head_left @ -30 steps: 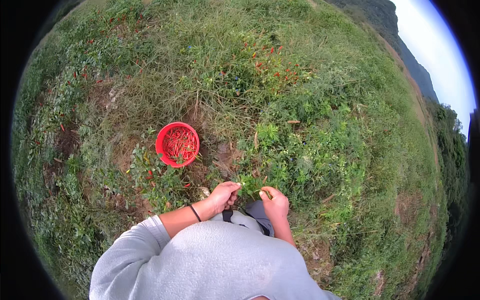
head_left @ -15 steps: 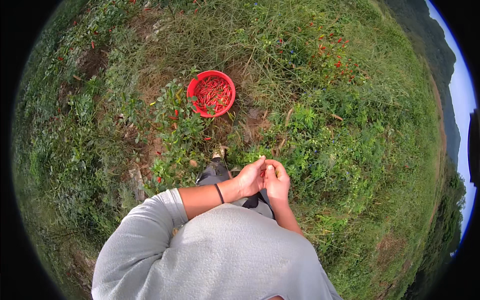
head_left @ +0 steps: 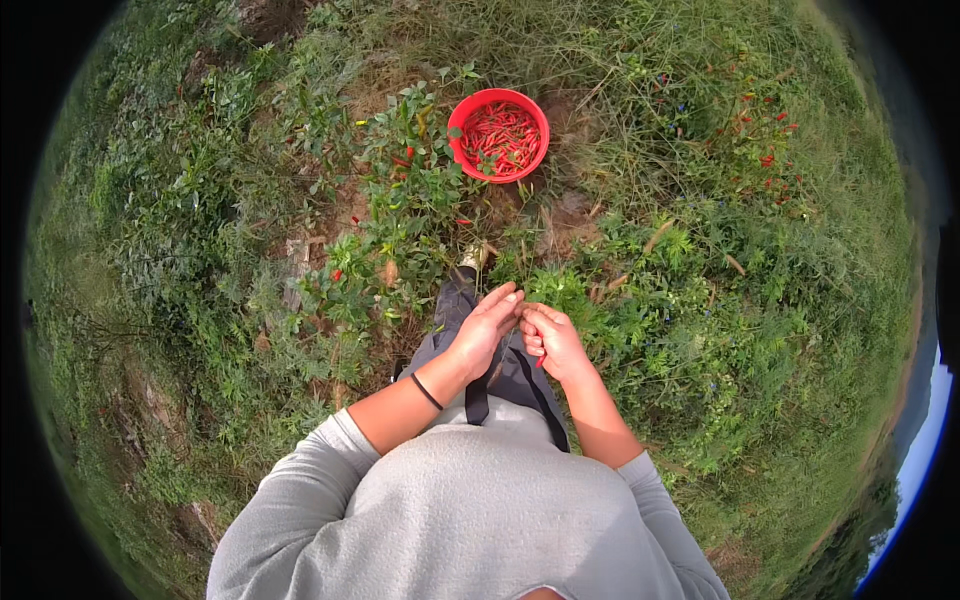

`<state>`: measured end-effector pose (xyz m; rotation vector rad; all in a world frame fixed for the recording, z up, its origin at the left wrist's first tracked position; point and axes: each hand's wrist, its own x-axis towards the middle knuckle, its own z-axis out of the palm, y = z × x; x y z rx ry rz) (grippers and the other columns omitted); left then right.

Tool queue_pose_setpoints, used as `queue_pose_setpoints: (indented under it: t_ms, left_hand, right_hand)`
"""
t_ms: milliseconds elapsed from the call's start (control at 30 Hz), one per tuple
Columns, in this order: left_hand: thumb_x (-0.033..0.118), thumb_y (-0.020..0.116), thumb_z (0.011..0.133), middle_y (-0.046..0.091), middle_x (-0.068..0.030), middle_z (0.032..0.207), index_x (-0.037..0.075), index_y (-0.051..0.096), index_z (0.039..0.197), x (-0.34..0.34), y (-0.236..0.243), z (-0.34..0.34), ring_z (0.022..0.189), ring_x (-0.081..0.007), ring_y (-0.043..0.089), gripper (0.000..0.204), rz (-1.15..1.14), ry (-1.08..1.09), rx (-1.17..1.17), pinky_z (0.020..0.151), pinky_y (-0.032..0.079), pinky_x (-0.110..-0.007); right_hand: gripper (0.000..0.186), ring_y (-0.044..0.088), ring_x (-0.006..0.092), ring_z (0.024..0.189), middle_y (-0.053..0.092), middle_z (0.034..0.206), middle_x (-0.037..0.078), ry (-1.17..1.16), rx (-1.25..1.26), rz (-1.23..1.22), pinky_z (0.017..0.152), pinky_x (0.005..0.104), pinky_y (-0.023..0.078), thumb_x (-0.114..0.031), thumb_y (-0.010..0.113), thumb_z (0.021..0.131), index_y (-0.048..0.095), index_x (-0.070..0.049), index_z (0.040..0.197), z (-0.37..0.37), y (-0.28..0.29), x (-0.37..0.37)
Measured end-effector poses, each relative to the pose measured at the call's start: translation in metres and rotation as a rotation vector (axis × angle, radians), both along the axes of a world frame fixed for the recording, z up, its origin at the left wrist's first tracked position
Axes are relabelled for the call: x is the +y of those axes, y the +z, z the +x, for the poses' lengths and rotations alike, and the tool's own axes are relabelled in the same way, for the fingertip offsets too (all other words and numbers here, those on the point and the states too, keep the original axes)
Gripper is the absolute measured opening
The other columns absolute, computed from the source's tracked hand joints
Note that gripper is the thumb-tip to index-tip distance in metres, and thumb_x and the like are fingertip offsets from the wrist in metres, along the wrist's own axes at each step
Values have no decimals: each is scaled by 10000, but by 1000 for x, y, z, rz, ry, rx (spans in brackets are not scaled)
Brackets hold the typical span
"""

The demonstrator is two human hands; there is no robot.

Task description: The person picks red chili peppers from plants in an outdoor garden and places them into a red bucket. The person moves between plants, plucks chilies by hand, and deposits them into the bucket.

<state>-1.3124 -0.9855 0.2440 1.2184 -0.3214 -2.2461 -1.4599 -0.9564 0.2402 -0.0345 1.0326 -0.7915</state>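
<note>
Just one view: everything's seen from head height, aimed straight down, fisheye-bent at the rim, hands (head_left: 520,335) close below, red bowl (head_left: 500,135) further ahead of them.

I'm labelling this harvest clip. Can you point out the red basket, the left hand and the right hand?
red basket (head_left: 455,148): head view, on its left rim.
left hand (head_left: 483,330): head view, on the back of the hand.
right hand (head_left: 555,340): head view, on the back of the hand.
</note>
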Motion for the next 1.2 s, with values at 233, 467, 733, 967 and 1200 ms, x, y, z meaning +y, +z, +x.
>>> queue_pose_setpoints:
  t_ms: [233, 467, 733, 967, 1200]
  left_hand:
    - [153, 463, 914, 552, -144, 1167, -3, 424, 1261, -35, 27, 65, 1077, -209, 531, 382, -265, 137, -380, 919, 407, -317]
    - [111, 479, 911, 609, -71, 1050, -1, 541, 1128, -41, -55, 54, 965, -135, 563, 252, -184, -37, -459, 839, 433, -257]
    - [98, 476, 915, 605, -53, 1006, -7, 541, 1103, -91, -160, 16, 937, -113, 552, 225, -111, -100, -285, 843, 422, -248]
    - [79, 478, 906, 597, -38, 941, -12, 556, 1055, -80, -182, 57, 876, -107, 551, 191, -3, -41, -368, 808, 441, -247]
    - [103, 533, 882, 599, -49, 985, 8, 529, 1122, -77, -176, 59, 876, -113, 550, 258, -39, 122, -375, 794, 441, -246]
  right_hand:
    - [156, 362, 34, 450, 497, 648, -17, 7, -9, -18, 373, 178, 264, -129, 485, 903, 567, -17, 974, -23, -76, -93]
    - [247, 639, 265, 741, 663, 823, 139, 659, 1120, -169, 708, 346, 486, -229, 612, 777, 664, -2, 860, 20, -229, -197]
    - [197, 629, 252, 916, 654, 978, 85, 1512, 1308, -462, 732, 338, 510, -118, 532, 783, 678, -104, 914, 58, -348, -211]
    - [228, 628, 282, 784, 651, 854, 123, 1149, 1280, -258, 663, 368, 482, -274, 512, 862, 655, -102, 907, 75, -363, -186]
    - [202, 524, 102, 751, 640, 841, 44, 166, 838, -64, 700, 240, 414, -195, 575, 874, 649, -19, 936, 85, -342, -115]
